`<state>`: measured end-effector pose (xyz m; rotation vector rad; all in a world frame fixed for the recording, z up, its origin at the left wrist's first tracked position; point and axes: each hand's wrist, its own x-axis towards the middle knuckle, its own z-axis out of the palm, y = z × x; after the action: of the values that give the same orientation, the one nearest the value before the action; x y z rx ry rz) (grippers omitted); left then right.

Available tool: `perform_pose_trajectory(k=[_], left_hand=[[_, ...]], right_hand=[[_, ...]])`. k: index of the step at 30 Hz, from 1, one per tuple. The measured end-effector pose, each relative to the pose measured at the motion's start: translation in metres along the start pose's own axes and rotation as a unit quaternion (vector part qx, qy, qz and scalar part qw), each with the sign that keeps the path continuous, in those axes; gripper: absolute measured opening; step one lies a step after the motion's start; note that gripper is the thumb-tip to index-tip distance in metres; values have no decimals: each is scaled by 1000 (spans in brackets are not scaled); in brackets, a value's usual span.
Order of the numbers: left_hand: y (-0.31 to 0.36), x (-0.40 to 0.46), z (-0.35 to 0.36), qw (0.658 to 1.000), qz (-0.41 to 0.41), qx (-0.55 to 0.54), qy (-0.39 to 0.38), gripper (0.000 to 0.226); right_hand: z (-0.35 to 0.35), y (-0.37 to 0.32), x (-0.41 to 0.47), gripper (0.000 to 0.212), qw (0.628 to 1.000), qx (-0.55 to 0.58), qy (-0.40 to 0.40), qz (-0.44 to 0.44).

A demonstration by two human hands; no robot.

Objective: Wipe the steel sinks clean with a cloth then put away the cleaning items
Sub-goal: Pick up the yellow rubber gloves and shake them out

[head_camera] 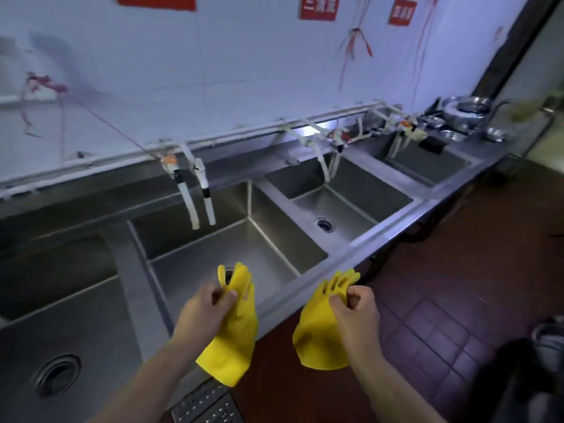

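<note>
Both bare forearms reach forward from the bottom of frame, hands raised side by side over the front edge of the steel sinks (360, 239), well apart from each other. Left hand (207, 312) pinches the left yellow rubber glove (232, 334) near its finger end, thumb and fingers curled round it; glove hangs with cuff down toward the person, fingers pointing up and away toward the wall, long axis roughly vertical in view, slightly tilted. It sits over the front of the second basin (219, 261), partly hiding the drain. Right hand (355, 312) grips the right yellow rubber glove (320, 334) the same way, fingers curled and pinching near the glove's fingers; cuff hangs down, glove fingers point up and to the right, over the front rim of the surface and the dark red tiled floor (442, 300). Red signs (319, 7) on the white wall carry white Chinese characters, too blurred to read with certainty. White taps and hoses (201, 193) hang over the basins from a pipe along the backsplash. Four basins in a row, the near-left one (61, 346) with a large round drain. Steel pots and bowls (464, 114) at the far right end of the surface. A perforated metal plate (207, 404) lies below the left glove at the bottom edge
</note>
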<state>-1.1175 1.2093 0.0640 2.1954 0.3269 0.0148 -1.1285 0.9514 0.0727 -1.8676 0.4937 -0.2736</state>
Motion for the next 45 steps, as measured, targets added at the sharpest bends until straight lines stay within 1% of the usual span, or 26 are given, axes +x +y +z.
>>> perform_pose_trajectory(k=[4,7,9,12,14,17,20,23,27,29,32,37,41,45], left_hand=[[63,37,80,996,62,1,-63,27],[109,65,136,990,101,6,-102,30],[138,86,170,985,110,-1,-130,29],[178,122,216,978,120,-44,-163,31],[204,146,242,974,130,-59,-177,32],[243,181,278,968,154,-55,-192,27],[277,208,312,960,176,-45,-213,24],[308,225,349,956,176,-57,-226,20],[345,246,408,952,185,-53,-239,20],[362,254,439,949,191,-52,-247,20],[391,266,490,949,182,-47,-254,23],[458,285,573,958,146,-9,-246,14],[514,295,628,966,128,-20,-226,19],[553,308,673,969,110,-17,-220,15]], right_hand=[[-62,22,51,28,998,7,45,31],[-100,34,89,25,995,0,94,27],[-120,40,116,24,991,-15,133,18],[-142,41,160,26,984,-30,177,15],[-154,40,192,27,978,-36,204,9],[-170,34,239,26,965,-61,255,-12],[-188,37,278,25,958,-84,274,-10],[-211,42,310,22,953,-82,292,-3],[-249,60,363,19,943,-89,321,-6],[-268,74,392,16,943,-87,322,5],[-300,98,442,21,947,-68,314,7],[-362,125,537,30,955,-43,292,8],[-413,128,612,30,964,-36,262,-11],[-450,127,679,30,969,-41,243,-21]])
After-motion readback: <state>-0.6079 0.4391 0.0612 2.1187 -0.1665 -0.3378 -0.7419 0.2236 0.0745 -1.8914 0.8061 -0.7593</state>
